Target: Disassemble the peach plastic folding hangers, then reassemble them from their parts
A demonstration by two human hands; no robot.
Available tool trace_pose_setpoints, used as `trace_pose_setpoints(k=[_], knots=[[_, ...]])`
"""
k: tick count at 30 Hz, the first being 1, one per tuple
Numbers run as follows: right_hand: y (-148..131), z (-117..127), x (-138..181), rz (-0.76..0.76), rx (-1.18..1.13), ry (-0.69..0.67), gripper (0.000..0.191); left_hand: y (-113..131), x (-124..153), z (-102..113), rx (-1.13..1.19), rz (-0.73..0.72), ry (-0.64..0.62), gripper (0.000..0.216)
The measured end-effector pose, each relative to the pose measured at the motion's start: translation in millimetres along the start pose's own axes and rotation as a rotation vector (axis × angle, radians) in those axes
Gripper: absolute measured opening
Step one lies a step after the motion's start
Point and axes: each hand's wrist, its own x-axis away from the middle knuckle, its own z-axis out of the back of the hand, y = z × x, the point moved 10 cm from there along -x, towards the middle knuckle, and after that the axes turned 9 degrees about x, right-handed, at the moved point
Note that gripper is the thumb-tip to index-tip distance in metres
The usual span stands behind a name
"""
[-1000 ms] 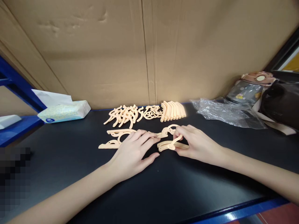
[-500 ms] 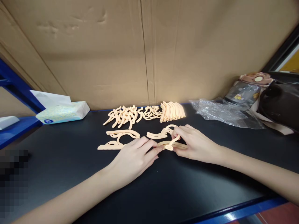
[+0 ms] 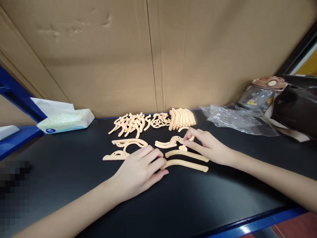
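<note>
Between the fingers of my right hand [image 3: 206,145] is a beige hanger hook [image 3: 183,148], its round base near the table and part of its curve covered by the fingertips. My left hand [image 3: 143,168] is closed at the left end of the nearer curved hanger arm [image 3: 187,163], whose tip the fingers hide. Just behind it lies a second curved hanger arm [image 3: 187,154], separate from the first. Left of the hook rest folded hanger parts [image 3: 165,144]. Joined hanger pieces [image 3: 130,143] lie behind my left hand, partly covered by it.
At the back stand piles of curved parts [image 3: 130,124], small hooks [image 3: 160,119] and stacked hanger arms [image 3: 182,118] against the cardboard wall [image 3: 99,66]. A tissue pack [image 3: 66,120] is at left. Crumpled plastic [image 3: 232,119], a bottle [image 3: 257,96] and a dark bag [image 3: 297,109] sit right.
My right hand has drawn the hook up and away from the hanger arms. Two arms, earlier mostly covered by the hands, now lie apart in view. My left hand has barely moved.
</note>
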Motion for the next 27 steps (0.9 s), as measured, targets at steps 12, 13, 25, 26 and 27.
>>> trace_pose_setpoints(k=[12, 13, 25, 26, 27], knots=[[18, -20, -1, -0.089, -0.428, -0.085, 0.024, -4, 1, -3, -0.008, 0.023, -0.024, 0.022], [19, -21, -1, -0.094, -0.444, -0.09, 0.024, -5, 1, -3, 0.0, 0.03, -0.032, 0.022], [19, -26, -4, -0.07, -0.461, -0.116, 0.026, -16, 10, -11, 0.203, 0.216, -0.135, 0.02], [19, -26, -4, -0.069, -0.463, -0.114, 0.026, -17, 9, -11, 0.207, 0.234, -0.145, 0.017], [19, -26, -4, -0.068, -0.465, -0.113, 0.026, -17, 9, -11, 0.21, 0.251, -0.153, 0.013]])
